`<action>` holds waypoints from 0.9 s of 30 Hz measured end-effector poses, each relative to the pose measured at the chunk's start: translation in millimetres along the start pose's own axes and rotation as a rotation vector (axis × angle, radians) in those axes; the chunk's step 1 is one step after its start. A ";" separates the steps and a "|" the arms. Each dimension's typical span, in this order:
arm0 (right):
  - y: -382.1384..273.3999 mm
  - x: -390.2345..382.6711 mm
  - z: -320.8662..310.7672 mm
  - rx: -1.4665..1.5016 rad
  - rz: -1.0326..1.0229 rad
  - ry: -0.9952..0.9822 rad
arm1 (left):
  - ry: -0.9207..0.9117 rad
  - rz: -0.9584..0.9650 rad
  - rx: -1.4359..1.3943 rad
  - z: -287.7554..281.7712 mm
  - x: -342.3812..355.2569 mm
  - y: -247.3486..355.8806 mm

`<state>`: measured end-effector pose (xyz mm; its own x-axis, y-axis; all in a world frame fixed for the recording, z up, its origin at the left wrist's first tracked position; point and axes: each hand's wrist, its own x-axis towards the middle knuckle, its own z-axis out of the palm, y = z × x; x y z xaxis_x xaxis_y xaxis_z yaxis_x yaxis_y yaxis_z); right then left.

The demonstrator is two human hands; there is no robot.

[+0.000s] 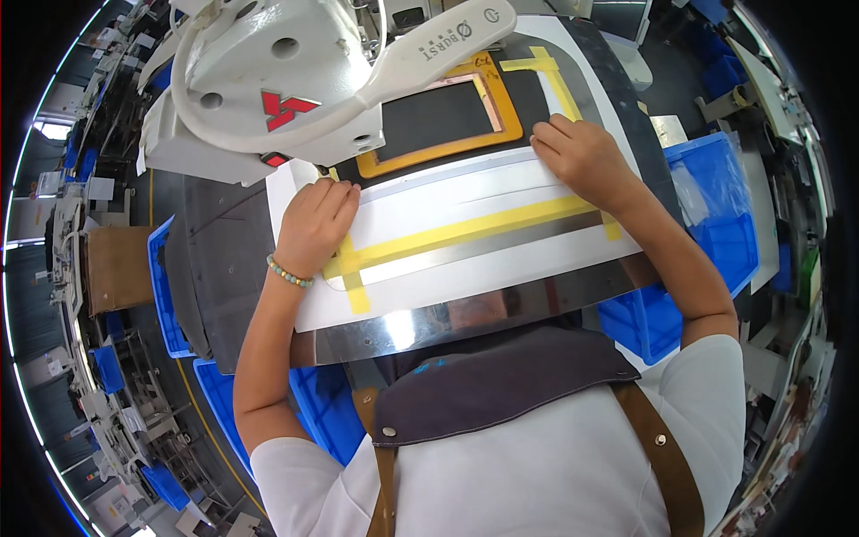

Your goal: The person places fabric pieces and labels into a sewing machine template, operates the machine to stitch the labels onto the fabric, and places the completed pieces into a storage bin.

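Observation:
A flat black sheet of fabric-like material (531, 100) lies on the work surface beneath an orange-yellow rectangular frame (447, 156). At its left front corner rests my left hand (310, 228), fingers curled down and closed on the edge. My right hand (577, 159) is bent the same way at the right edge, fingertips pressed together. Both sets of fingertips are partly hidden. Between the hands and my body runs a white strip (447, 190), with yellow tape (474, 230) along a template on a white board (429, 297).
A white sewing machine head (268, 80) overhangs the back left, its pale lamp arm (443, 49) reaching across the frame. A shiny metal edge (501, 302) borders the table near me. Blue bins (716, 192) stand at the right, others at the left.

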<state>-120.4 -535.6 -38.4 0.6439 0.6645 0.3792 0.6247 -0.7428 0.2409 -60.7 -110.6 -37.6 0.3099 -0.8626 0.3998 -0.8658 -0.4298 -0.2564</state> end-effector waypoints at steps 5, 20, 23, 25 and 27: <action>-11.2 -12.1 1.1 0.051 0.067 0.013 | -0.070 -0.047 -0.071 -0.4 -4.8 3.9; -22.0 -32.8 2.8 0.311 0.352 0.151 | -0.135 -0.477 -0.344 -12.5 -16.8 30.8; -21.0 -37.5 0.7 0.357 0.385 0.157 | -0.147 -0.455 -0.336 -10.2 -12.8 33.1; -18.5 -38.7 1.8 0.380 0.381 0.170 | -0.117 -0.510 -0.407 -8.6 -11.9 31.7; -14.8 -42.0 3.4 0.342 0.371 0.193 | -0.101 -0.524 -0.445 -7.1 -10.4 29.9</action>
<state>-155.2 -552.2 -61.0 0.7760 0.3120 0.5482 0.5000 -0.8341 -0.2330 -92.6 -112.6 -43.1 0.7476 -0.6009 0.2830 -0.6640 -0.6651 0.3418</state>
